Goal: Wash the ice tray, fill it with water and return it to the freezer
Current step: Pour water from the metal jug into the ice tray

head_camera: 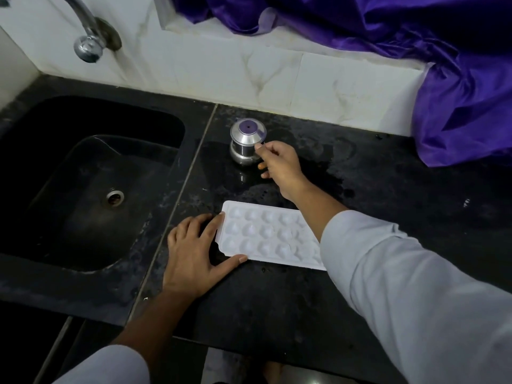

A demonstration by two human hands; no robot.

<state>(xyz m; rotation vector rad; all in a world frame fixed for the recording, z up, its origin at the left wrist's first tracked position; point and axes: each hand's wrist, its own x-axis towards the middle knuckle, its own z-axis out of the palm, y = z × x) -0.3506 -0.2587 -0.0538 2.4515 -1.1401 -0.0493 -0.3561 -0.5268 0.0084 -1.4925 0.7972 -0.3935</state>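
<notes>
A white ice tray [263, 234] with several round cells lies flat on the black counter [388, 217], to the right of the sink. My left hand [194, 250] rests spread on the counter against the tray's left end, index finger and thumb touching its corners. My right hand [279, 164] reaches over the tray to a small steel pot [243, 145] with a clear purple-centred lid. Its fingertips touch the pot's right side. My right sleeve hides the tray's right end.
A black sink [91, 176] with a drain fills the left. A chrome tap [88, 37] juts from the tiled wall above it. Purple cloth [443, 79] hangs over the ledge at the back right. The counter looks wet around the pot.
</notes>
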